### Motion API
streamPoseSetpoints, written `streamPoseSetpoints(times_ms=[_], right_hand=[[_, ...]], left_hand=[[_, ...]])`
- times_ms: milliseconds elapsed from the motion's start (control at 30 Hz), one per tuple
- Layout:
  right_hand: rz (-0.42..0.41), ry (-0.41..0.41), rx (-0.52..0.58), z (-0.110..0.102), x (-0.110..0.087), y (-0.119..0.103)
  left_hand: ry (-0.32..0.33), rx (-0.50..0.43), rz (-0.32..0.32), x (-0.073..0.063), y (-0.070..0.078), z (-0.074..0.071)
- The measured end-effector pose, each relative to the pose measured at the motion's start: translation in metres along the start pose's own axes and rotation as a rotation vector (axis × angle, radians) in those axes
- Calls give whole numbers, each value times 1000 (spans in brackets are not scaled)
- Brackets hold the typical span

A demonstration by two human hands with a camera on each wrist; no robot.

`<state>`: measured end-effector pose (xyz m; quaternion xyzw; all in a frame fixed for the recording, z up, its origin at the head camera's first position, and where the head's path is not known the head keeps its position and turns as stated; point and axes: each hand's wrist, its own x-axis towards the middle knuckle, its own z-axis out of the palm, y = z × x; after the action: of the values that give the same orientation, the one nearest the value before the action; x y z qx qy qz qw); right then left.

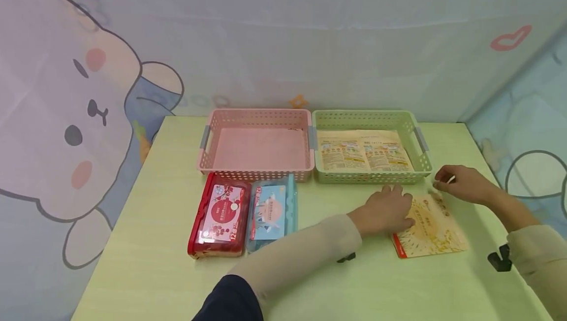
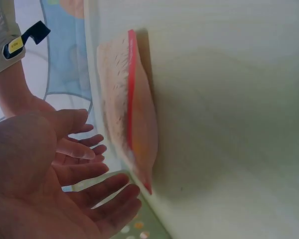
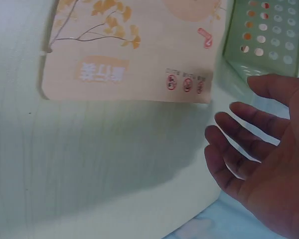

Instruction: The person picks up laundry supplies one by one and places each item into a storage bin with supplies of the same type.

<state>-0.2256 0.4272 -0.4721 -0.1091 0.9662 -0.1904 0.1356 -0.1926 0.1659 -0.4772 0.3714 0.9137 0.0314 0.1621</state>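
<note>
A flat cream-yellow packet [image 1: 431, 235] printed with ginkgo leaves lies on the table at the right in the head view. My left hand [image 1: 385, 210] is by its left upper corner, fingers loosely bent. In the left wrist view the fingers of that hand [image 2: 89, 194] are relaxed with nothing in them, beside the packet [image 2: 117, 89] and its red edge. Beyond the far right corner is my right hand [image 1: 465, 183]. The right wrist view shows this hand [image 3: 269, 139] loosely curled, empty and apart from the packet [image 3: 154, 55].
Behind the packet stands a green basket [image 1: 372, 178] holding two similar packets [image 1: 343, 151]. Left of it is a pink basket [image 1: 254, 168]. In front lie a red pack [image 1: 223, 212] and a blue pack [image 1: 270, 212], the latter partly behind my left forearm.
</note>
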Motion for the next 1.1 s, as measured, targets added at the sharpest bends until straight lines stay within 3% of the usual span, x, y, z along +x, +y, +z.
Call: streamPoseSetpoints(times_ms=[300,633,1100], right_hand=[[-20,-57,57,4,0,2],[-15,-172,130,12,1,9],[2,-288,16,6,11,-5]], left_hand=[[81,9,-43,4,5,9],[124,89,-31,7,7,26],[137,61,-24,5,11,26]])
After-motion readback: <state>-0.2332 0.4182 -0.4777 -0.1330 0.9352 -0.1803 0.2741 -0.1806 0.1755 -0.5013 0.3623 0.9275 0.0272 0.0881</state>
